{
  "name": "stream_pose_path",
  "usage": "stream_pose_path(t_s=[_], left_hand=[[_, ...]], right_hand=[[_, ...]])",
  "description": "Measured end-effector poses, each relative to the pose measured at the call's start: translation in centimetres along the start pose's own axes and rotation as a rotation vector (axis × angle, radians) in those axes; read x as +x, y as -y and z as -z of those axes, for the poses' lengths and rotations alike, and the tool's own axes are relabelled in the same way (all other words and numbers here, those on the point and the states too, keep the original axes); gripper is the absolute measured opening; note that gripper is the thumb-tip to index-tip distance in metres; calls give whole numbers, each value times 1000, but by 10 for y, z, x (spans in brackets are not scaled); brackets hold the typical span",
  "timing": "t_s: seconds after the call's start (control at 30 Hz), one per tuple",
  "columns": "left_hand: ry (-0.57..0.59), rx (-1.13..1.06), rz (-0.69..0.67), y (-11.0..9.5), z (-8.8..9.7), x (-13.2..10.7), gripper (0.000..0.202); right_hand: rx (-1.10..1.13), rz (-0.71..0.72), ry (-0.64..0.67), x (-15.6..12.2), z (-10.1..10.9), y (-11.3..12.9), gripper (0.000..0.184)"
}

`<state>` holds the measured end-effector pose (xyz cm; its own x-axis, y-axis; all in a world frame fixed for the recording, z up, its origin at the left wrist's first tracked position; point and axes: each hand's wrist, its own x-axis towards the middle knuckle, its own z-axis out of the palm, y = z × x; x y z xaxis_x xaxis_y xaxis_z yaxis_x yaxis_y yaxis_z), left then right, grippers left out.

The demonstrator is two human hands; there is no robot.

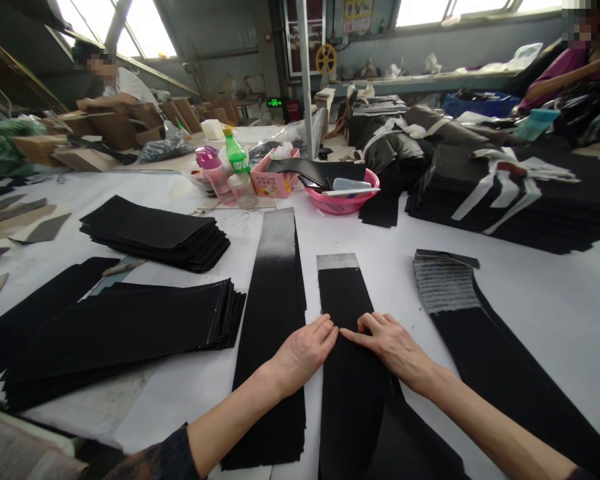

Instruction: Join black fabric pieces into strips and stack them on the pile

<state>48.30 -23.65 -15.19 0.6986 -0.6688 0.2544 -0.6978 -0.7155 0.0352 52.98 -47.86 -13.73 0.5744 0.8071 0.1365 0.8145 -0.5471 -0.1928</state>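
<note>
A black strip [347, 290] of flat sheet material lies lengthwise before me, with a pale grey band across its far end. My left hand [307, 350] is closed at the strip's left edge, fingers bunched together. My right hand [393, 343] lies on the strip from the right, its thumb stretched toward the left fingertips and its other fingers bent at the edge. Near my body, a further black piece [410, 433] curls up along the right side. Left of it lies a stack of black strips [273, 300] with a greyish far end. What the fingertips grip is partly hidden.
Black panels are stacked at left [155, 230], with another pile [125, 333] nearer me. Right are striped-end strips [450, 287] and a tied black bundle [510, 190]. A pink basin [340, 200], green bottle [237, 153] and jar stand behind. Two people are farther back.
</note>
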Motion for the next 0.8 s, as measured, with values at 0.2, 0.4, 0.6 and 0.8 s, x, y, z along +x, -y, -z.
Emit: stream_pose_path(t_s=[0.2, 0.4, 0.6, 0.8], left_hand=[[34, -245, 163, 11, 6, 3, 39], [47, -87, -24, 9, 6, 2, 41], [51, -120, 1, 10, 1, -5, 37], [44, -179, 40, 10, -2, -8, 37]], right_hand=[[26, -15, -7, -2, -8, -7, 48], [36, -12, 43, 2, -4, -9, 47], [21, -23, 56, 2, -3, -8, 49], [48, -45, 44, 1, -6, -7, 48]])
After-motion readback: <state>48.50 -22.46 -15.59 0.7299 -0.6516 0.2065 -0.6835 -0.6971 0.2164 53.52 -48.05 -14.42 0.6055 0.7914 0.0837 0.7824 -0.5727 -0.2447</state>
